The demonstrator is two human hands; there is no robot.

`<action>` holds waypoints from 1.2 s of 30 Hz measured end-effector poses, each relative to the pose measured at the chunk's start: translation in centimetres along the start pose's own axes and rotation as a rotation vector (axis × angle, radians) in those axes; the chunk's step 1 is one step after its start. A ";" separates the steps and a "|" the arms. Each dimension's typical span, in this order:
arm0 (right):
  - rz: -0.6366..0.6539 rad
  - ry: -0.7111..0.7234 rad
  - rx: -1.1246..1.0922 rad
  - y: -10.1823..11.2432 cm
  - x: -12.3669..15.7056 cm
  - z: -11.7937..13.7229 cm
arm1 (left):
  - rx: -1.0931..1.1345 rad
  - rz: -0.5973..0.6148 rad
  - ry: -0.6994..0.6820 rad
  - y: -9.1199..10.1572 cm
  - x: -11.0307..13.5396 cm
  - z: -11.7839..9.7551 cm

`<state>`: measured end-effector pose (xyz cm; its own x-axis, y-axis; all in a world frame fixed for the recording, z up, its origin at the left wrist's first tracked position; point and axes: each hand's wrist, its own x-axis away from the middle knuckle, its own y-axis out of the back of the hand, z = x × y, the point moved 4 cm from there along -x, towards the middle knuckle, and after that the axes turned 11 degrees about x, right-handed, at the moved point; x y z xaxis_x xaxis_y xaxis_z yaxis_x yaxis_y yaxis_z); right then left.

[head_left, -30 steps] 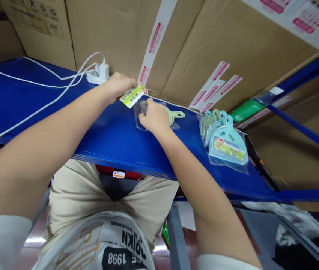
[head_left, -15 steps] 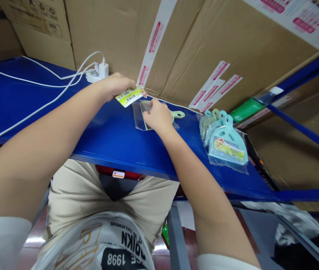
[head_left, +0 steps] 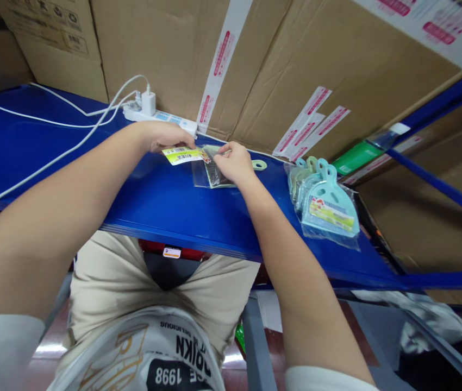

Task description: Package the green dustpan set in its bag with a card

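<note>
My left hand (head_left: 168, 137) is shut on a yellow-green printed label card (head_left: 182, 156), which lies almost flat just above the blue steel shelf (head_left: 161, 209). A little to the right, my right hand (head_left: 235, 163) pinches a pale green plastic hand brush (head_left: 214, 172) lying in a clear plastic bag (head_left: 202, 176). Most of the brush's head is under my fingers, and its ring-shaped handle end (head_left: 259, 164) shows beyond my hand. The two hands are close together but apart.
A white power strip (head_left: 160, 115) with a charger and white cables lies behind my left hand. Bagged light-blue plastic dustpans (head_left: 324, 203) are stacked to the right. Taped cardboard cartons (head_left: 337, 65) stand along the back of the shelf.
The label card has swung from tilted to nearly flat, and my left hand has dropped slightly. My right hand has shifted right and covers more of the green brush.
</note>
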<state>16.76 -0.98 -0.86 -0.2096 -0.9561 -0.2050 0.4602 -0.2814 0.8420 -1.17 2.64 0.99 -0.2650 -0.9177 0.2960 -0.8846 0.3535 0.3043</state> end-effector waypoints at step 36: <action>0.033 0.041 -0.097 -0.2 -0.8 -0.6 | -0.113 -0.033 -0.029 -3.3 -0.1 0.0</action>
<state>17.35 -0.20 -1.16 -0.1581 -0.9670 -0.1995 0.5480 -0.2540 0.7970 1.80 1.59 -0.04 -0.2486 -0.9335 0.2584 -0.8444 0.3396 0.4144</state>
